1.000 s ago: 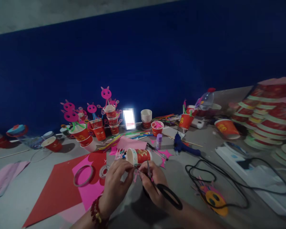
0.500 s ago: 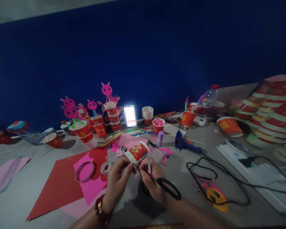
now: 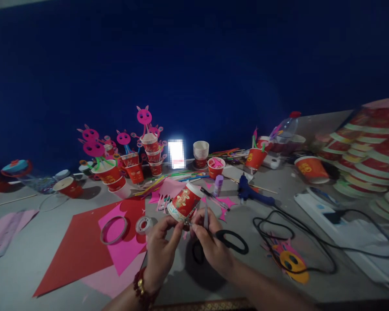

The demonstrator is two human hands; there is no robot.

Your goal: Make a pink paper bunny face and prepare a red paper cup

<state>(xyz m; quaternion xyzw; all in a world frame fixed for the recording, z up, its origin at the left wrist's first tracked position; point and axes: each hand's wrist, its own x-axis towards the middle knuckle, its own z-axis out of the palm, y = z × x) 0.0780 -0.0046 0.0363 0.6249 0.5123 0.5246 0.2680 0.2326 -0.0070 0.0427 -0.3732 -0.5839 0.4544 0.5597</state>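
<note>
A red paper cup [image 3: 185, 199] with a gold and green print is tilted over the table, its lower end toward me. My left hand [image 3: 164, 242] pinches the cup's near edge between thumb and fingers. At the same edge, the thumb and index finger of my right hand [image 3: 212, 242] are pressed together; whatever small piece lies between them is too fine to make out. A pair of scissors with black handles [image 3: 235, 242] is tucked in my right hand, blades pointing up. Behind the cup lie pink paper scraps [image 3: 227, 202] and a pen [image 3: 214, 198].
Red card [image 3: 73, 242], a tape roll [image 3: 144, 225] and a larger ring [image 3: 113, 230] lie left. Several cups with pink paper figures [image 3: 123, 138] stand behind. To the right are a blue glue gun [image 3: 251, 194], its black cable [image 3: 298, 224] and stacked cups [image 3: 369, 151].
The cup has turned slightly and its upper end has risen a little. My right fingers have shifted slightly against its near edge, with the scissors still in that hand.
</note>
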